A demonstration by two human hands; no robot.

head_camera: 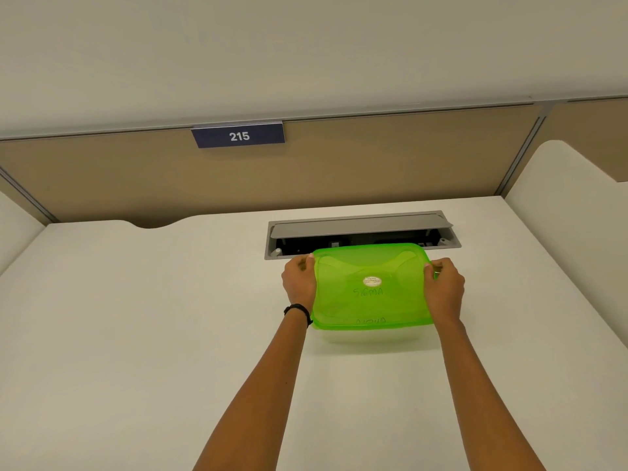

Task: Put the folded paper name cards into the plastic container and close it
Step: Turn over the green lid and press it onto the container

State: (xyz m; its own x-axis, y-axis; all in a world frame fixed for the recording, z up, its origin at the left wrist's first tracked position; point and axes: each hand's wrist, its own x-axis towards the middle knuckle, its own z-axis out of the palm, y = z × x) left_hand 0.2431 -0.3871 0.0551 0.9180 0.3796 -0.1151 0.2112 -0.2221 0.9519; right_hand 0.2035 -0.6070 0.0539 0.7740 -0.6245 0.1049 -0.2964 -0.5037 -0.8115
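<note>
Green lid point(372, 287) sits over the clear plastic container point(370, 338) on the white surface point(153, 317), just in front of the open cable tray point(362, 232). Left hand point(299, 283) and right hand point(443, 290) each have fingers clamped on a short edge of the lid.

Judged step: closing. Seat the lid square, then press down evenly round the rim, corners last.

Count: one container, one lid, two hands. Handwriting shows through the lid at two places; number of name cards cannot be told.

Translucent glossy green plastic lid point(372, 287) — matt, smooth white desk point(136, 334).
</note>
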